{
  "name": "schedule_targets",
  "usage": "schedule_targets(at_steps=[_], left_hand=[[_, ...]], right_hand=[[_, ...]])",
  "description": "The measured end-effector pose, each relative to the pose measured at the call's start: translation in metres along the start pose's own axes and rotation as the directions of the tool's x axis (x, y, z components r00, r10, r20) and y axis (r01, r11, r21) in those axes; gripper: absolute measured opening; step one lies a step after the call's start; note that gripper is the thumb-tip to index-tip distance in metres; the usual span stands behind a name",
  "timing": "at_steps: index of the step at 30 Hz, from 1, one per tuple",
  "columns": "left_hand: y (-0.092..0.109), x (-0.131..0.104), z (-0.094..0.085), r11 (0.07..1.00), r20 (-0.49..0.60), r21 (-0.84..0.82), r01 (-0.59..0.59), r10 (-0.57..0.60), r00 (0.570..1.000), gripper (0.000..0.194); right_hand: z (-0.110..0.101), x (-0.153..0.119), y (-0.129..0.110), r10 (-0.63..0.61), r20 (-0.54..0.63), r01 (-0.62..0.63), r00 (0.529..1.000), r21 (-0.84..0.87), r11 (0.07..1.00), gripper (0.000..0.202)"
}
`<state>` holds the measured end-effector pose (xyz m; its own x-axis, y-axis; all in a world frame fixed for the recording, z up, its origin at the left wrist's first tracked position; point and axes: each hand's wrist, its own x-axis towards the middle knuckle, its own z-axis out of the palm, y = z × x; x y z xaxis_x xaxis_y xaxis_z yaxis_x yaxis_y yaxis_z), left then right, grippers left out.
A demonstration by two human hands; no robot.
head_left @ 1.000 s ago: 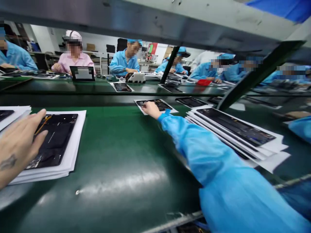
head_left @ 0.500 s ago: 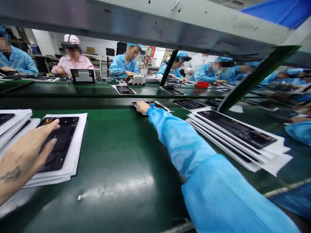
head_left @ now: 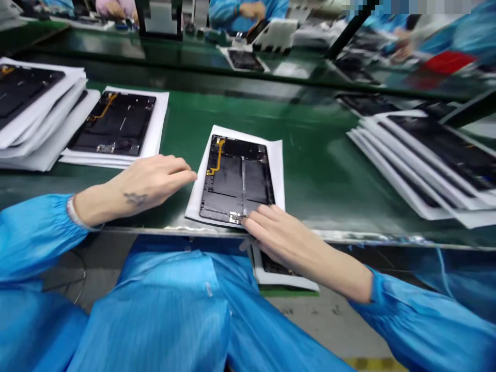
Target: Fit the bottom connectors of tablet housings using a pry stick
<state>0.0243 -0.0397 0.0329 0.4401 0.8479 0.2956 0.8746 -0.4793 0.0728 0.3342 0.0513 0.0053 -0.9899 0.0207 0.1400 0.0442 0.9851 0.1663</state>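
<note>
A black tablet housing (head_left: 225, 178) with an orange flex cable lies on white sheets (head_left: 278, 175) at the bench's near edge. A thin grey strip runs down its middle. My right hand (head_left: 275, 225) is at its lower right corner, fingers bent and pressed together near the strip's lower end; what they pinch is hidden. My left hand (head_left: 155, 178) hovers by the left edge of the sheets, fingers stretched out, holding nothing. Behind it, another tablet housing (head_left: 116, 121) rests on white paper.
Stacks of housings between paper sheets stand at the left (head_left: 70, 121) and the right (head_left: 418, 181). Below the bench edge, another housing (head_left: 273, 264) lies on white paper. Across the green bench (head_left: 310, 139), co-workers' hands (head_left: 253, 10) work near a red object (head_left: 449, 61).
My right hand has come back from the far side, and a tablet housing on white sheets now lies before me. My left hand has left the left-hand housing. The view has tilted down.
</note>
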Motion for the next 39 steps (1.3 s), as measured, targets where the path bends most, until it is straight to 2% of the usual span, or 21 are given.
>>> schedule_targets(at_steps=[3,8,12,15,18,20,23,27,30,34,36,39], left_hand=[[0.012,0.002,0.012,0.999,0.116,-0.044,-0.004,0.009,0.993,0.03],[0.019,0.001,0.029,0.968,0.149,-0.249,-0.014,0.052,0.987,0.026],[0.021,0.007,0.033,0.93,0.194,-0.368,0.013,0.063,0.979,0.022],[0.022,0.017,0.033,0.904,0.236,-0.427,0.014,0.097,0.967,0.019],[0.025,0.024,0.033,0.901,0.253,-0.433,0.006,0.115,0.961,0.019],[0.027,0.025,0.035,0.901,0.248,-0.434,0.026,0.092,0.964,0.017],[0.032,0.019,0.037,0.873,0.226,-0.472,0.12,-0.012,0.974,0.018],[0.039,0.013,0.033,0.795,0.206,-0.553,0.249,-0.16,0.966,0.017],[0.044,0.012,0.032,0.719,0.217,-0.622,0.309,-0.221,0.951,0.01],[0.046,0.009,0.036,0.59,0.237,-0.719,0.367,-0.289,0.928,0.017],[0.046,0.006,0.039,0.604,0.174,-0.714,0.354,-0.337,0.925,0.019],[0.048,0.002,0.039,0.739,-0.007,-0.621,0.26,-0.337,0.941,0.009]], right_hand=[[0.005,-0.002,-0.016,0.023,-0.034,-0.024,0.999,-0.023,0.999,0.024],[0.001,-0.003,-0.012,0.021,-0.046,-0.02,0.999,0.027,0.999,0.027],[-0.009,-0.008,-0.007,0.034,-0.036,-0.029,0.999,0.13,0.991,0.023],[-0.014,-0.005,-0.011,0.133,-0.12,-0.098,0.984,0.26,0.961,0.016],[-0.01,0.005,-0.021,0.268,-0.229,-0.147,0.936,0.437,0.887,0.013],[-0.002,0.016,-0.028,0.36,-0.265,-0.176,0.895,0.532,0.828,0.017],[0.015,0.032,-0.036,0.458,-0.281,-0.231,0.843,0.58,0.781,0.02],[0.03,0.048,-0.043,0.477,-0.296,-0.262,0.828,0.547,0.795,0.016],[0.035,0.053,-0.047,0.494,-0.326,-0.282,0.806,0.522,0.805,0.015],[0.038,0.056,-0.048,0.512,-0.378,-0.274,0.771,0.529,0.804,0.017],[0.038,0.056,-0.047,0.532,-0.368,-0.263,0.763,0.575,0.775,0.017],[0.038,0.055,-0.045,0.553,-0.333,-0.242,0.764,0.647,0.723,0.019]])
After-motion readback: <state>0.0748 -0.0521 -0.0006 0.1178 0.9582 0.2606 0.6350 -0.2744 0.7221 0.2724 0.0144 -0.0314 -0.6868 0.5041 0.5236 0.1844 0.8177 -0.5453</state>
